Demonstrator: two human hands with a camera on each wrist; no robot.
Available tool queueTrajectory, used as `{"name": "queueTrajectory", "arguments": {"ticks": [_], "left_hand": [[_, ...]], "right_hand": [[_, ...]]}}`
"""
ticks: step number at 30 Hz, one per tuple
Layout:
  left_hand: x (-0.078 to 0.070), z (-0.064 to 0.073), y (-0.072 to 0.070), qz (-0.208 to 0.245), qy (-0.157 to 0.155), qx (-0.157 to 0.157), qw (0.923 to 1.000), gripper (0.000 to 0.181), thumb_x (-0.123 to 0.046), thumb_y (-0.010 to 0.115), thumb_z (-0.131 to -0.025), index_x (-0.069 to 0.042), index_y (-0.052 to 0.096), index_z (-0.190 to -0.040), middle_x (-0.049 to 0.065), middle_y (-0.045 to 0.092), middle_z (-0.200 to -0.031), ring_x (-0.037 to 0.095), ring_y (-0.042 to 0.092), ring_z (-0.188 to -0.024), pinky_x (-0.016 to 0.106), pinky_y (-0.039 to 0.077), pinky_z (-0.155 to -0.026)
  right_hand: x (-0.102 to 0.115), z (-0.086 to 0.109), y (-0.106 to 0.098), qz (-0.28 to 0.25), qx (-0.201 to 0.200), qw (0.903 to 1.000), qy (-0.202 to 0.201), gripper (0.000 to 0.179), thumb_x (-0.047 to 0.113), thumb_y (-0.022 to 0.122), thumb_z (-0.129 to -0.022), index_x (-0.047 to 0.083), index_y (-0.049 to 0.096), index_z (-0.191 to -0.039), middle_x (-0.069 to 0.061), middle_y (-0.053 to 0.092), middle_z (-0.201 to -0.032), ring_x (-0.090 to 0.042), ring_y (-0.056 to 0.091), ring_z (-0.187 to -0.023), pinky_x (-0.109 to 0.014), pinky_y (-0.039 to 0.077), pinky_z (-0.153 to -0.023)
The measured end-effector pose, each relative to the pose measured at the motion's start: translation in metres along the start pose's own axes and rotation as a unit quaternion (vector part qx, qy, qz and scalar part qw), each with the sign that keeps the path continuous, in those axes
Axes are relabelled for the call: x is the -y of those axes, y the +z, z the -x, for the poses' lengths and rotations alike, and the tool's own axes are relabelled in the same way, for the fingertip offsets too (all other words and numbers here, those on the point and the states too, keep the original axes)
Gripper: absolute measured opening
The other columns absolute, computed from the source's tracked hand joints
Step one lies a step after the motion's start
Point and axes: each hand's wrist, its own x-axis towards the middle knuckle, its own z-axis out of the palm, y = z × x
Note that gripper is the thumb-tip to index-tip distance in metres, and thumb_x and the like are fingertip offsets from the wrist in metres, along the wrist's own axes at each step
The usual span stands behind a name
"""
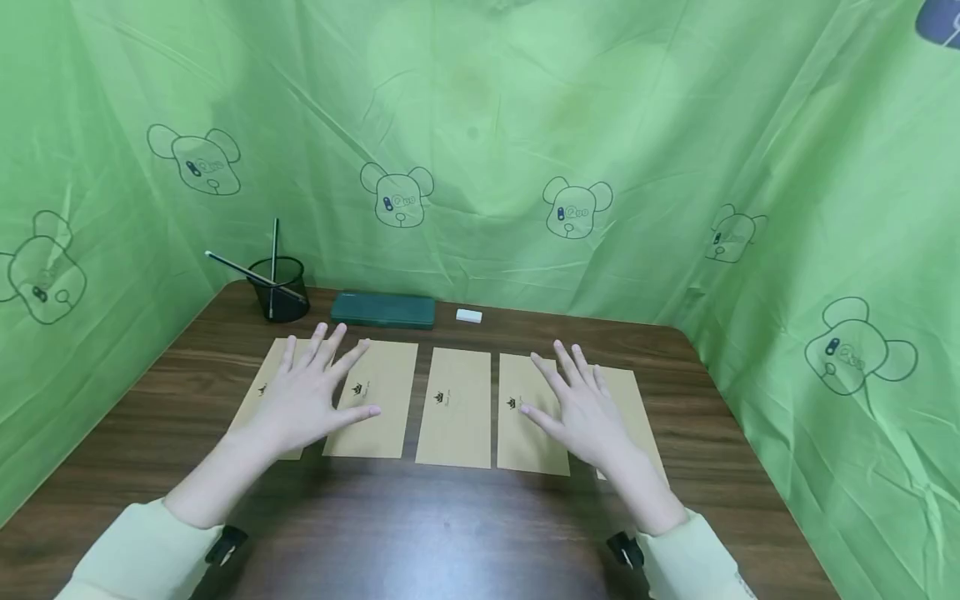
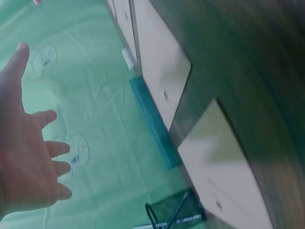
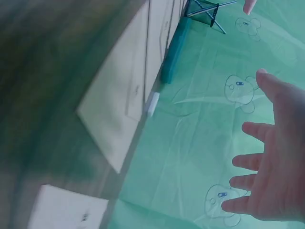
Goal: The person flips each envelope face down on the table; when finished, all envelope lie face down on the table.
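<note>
Several tan paper rectangles, each with a small dark crown print where its face shows, lie in a row on the table. My left hand [image 1: 303, 404] hovers with fingers spread over the far-left paper [image 1: 251, 404] and the second paper [image 1: 386, 387], partly covering both. The middle paper [image 1: 454, 429] lies uncovered between my hands. On the other side, my right hand [image 1: 588, 417] overlaps the fourth paper [image 1: 528, 446] and the far-right paper [image 1: 630, 400], its fingers also spread. Both wrist views show the palms with nothing in them.
Behind the papers, a dark green case [image 1: 384, 310] lies near the table's back edge. A white eraser-like block [image 1: 468, 316] is to its right. At the back left stands a black mesh cup [image 1: 288, 310] holding pencils [image 1: 238, 268]. Green curtain [image 1: 480, 125] surrounds the wooden table [image 1: 420, 533].
</note>
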Motion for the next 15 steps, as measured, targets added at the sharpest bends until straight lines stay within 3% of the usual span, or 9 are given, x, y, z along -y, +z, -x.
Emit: {"name": "queueTrajectory", "arguments": {"ticks": [3, 8, 11, 15], "left_hand": [[0.01, 0.0, -0.008, -0.003, 0.0, 0.003, 1.0, 0.097, -0.08, 0.045, -0.076, -0.025, 0.021, -0.152, 0.013, 0.007, -0.158, 0.034, -0.003, -0.145, 0.059, -0.01, -0.111], [0.032, 0.0, -0.02, -0.01, -0.009, 0.012, 0.9998, 0.098, -0.079, 0.048, -0.076, -0.026, 0.016, -0.152, 0.01, 0.001, -0.159, 0.029, -0.011, -0.144, 0.055, -0.015, -0.111], [0.051, 0.0, -0.023, -0.005, -0.013, 0.015, 0.9998, 0.1, -0.077, 0.052, -0.075, -0.026, 0.014, -0.153, 0.008, 0.0, -0.159, 0.027, -0.012, -0.144, 0.053, -0.016, -0.111], [0.08, 0.004, -0.019, 0.018, -0.013, 0.023, 0.9995, 0.105, -0.074, 0.058, -0.074, -0.022, 0.013, -0.153, 0.011, 0.003, -0.159, 0.03, -0.007, -0.145, 0.051, -0.015, -0.112]], "right_hand": [[0.006, -0.012, -0.007, -0.011, -0.005, 0.9998, -0.014, 0.077, 0.067, 0.049, -0.086, 0.035, 0.02, -0.15, -0.006, 0.008, -0.159, -0.028, 0.002, -0.146, -0.058, 0.013, -0.113], [0.024, -0.034, -0.016, -0.018, 0.0, 0.9991, -0.039, 0.08, 0.073, 0.04, -0.085, 0.036, 0.014, -0.151, -0.005, 0.003, -0.159, -0.028, -0.001, -0.145, -0.054, 0.013, -0.114], [0.039, -0.048, -0.016, -0.015, 0.005, 0.9983, -0.055, 0.082, 0.075, 0.036, -0.085, 0.035, 0.01, -0.152, -0.006, 0.001, -0.159, -0.028, -0.002, -0.145, -0.052, 0.012, -0.115], [0.062, -0.064, -0.01, -0.033, 0.017, 0.9964, -0.075, 0.087, 0.072, 0.043, -0.084, 0.031, 0.008, -0.152, -0.007, -0.001, -0.159, -0.027, -0.003, -0.145, -0.05, 0.011, -0.115]]}}
